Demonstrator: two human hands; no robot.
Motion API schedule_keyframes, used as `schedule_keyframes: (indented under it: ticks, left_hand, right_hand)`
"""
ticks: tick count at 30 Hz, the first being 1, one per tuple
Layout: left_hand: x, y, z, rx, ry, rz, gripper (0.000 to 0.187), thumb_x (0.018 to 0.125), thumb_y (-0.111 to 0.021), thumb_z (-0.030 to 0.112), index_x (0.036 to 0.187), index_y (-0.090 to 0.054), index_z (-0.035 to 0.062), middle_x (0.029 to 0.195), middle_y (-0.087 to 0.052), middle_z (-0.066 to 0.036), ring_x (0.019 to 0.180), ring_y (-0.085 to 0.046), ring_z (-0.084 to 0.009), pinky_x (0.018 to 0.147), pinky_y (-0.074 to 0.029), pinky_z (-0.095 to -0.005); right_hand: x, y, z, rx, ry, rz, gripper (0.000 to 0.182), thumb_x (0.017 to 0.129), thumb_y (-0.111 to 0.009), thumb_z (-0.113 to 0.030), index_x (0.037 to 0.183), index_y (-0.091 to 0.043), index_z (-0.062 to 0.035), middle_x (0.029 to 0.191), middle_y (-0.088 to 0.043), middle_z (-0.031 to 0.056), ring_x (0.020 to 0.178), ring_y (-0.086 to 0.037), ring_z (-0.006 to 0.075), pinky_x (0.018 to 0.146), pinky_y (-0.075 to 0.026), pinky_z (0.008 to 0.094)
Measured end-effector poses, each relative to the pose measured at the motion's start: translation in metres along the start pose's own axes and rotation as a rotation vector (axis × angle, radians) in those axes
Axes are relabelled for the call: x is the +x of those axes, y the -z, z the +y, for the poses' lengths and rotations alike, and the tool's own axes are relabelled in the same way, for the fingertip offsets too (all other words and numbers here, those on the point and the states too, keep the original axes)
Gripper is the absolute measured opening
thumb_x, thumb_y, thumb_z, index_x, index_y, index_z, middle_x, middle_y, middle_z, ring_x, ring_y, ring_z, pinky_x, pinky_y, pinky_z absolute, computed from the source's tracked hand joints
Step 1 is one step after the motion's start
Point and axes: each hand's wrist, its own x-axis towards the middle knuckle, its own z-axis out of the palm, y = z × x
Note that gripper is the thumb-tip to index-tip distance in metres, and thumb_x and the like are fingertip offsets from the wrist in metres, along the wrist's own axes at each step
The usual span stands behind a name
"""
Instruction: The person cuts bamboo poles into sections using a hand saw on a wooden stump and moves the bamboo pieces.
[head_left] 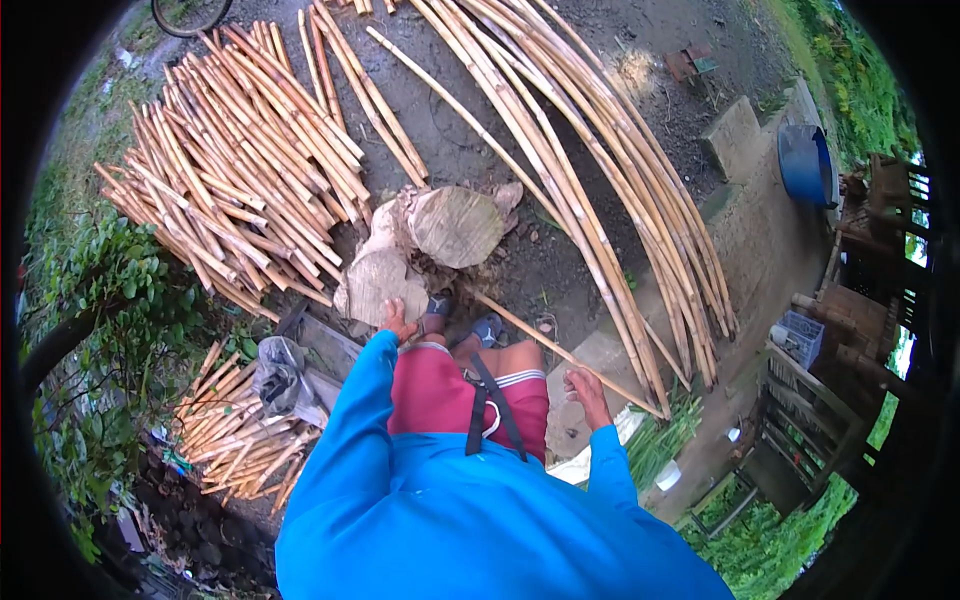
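My left hand (pixel 398 320) rests with its fingers spread on the cut face of a wood stump (pixel 378 285), holding nothing. A second, wider log end (pixel 457 228) stands just beyond it. My right hand (pixel 588 393) is beside my red shorts, close to a thin bamboo pole (pixel 545 343) that slants down to the right on the ground. Its fingers are partly curled, and whether they touch the pole cannot be made out. My feet are near the base of the stump.
A big pile of cut bamboo (pixel 240 160) lies at upper left, a smaller pile (pixel 240 430) below it. Long bamboo poles (pixel 610 170) curve down the right. A grey plastic bag (pixel 283 378), a blue barrel (pixel 805 165), a crate (pixel 797 338) and a wooden bench (pixel 800 420) are around.
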Motion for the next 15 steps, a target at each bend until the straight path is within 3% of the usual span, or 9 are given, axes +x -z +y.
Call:
schedule_keyframes:
  ticks: [5, 11, 13, 15]
  left_hand:
    - [-0.007, -0.007, -0.006, -0.01, -0.002, 0.025, 0.099, 0.083, -0.057, 0.057, 0.156, 0.004, 0.0294, 0.164, 0.011, -0.004, 0.132, -0.041, -0.0505, 0.105, -0.027, -0.0728]
    - [-0.013, 0.0, 0.007, 0.0, 0.018, 0.023, 0.099, 0.083, -0.056, 0.058, 0.157, 0.001, 0.0281, 0.164, 0.01, -0.008, 0.131, -0.042, -0.0516, 0.107, -0.03, -0.0674]
    - [-0.009, 0.001, 0.003, -0.045, 0.004, 0.021, 0.097, 0.083, -0.056, 0.058, 0.157, -0.001, 0.0261, 0.163, 0.008, -0.012, 0.132, -0.04, -0.0519, 0.108, -0.03, -0.0646]
    - [0.007, -0.007, -0.012, -0.089, -0.01, 0.017, 0.095, 0.084, -0.055, 0.058, 0.157, -0.004, 0.0242, 0.163, 0.006, -0.017, 0.133, -0.038, -0.0523, 0.11, -0.03, -0.0617]
  right_hand:
    - [-0.028, 0.028, 0.027, -0.049, -0.15, 0.039, 0.047, 0.086, -0.062, -0.048, 0.109, -0.063, -0.0069, 0.096, -0.062, 0.0024, 0.086, -0.058, 0.0136, 0.074, -0.046, 0.03]
    - [-0.05, 0.06, 0.072, -0.017, -0.372, 0.034, 0.043, 0.086, -0.061, -0.044, 0.111, -0.064, -0.0094, 0.098, -0.063, 0.0031, 0.084, -0.058, 0.0161, 0.074, -0.047, 0.0341]
    - [-0.048, 0.061, 0.069, -0.064, -0.563, 0.053, 0.042, 0.086, -0.06, -0.042, 0.113, -0.064, -0.0101, 0.099, -0.063, 0.0041, 0.085, -0.058, 0.0172, 0.074, -0.048, 0.0352]
    - [-0.042, 0.066, 0.062, -0.034, -0.513, 0.045, 0.042, 0.086, -0.061, -0.042, 0.113, -0.064, -0.01, 0.099, -0.063, 0.0043, 0.086, -0.058, 0.0174, 0.074, -0.048, 0.0356]
